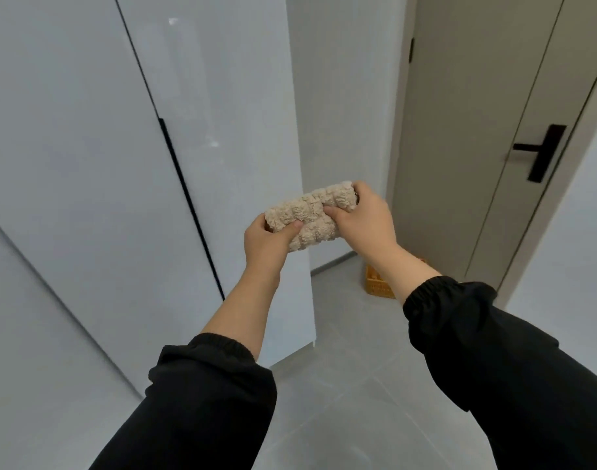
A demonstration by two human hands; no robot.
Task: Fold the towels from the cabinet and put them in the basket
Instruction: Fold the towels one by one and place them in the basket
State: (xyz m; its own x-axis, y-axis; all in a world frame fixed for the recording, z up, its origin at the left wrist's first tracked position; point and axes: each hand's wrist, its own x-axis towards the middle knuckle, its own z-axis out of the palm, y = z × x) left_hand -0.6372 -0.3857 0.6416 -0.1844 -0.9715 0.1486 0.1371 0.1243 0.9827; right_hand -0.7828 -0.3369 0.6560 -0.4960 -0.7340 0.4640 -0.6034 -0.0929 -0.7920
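Both grips, left hand [264, 244] and right hand [363, 218], clasp towel [310, 215].

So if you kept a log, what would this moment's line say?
step: folding | towel: beige, bundled, held in air | left hand: grips left end | right hand: grips right end | basket: on floor, partly hidden

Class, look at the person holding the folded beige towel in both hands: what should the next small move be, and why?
Probably carry the towel down and to the right toward the orange basket on the floor. The towel already looks compactly folded, the left hand and right hand each have a grip on an end, and the basket sits below, partly hidden behind the right forearm.
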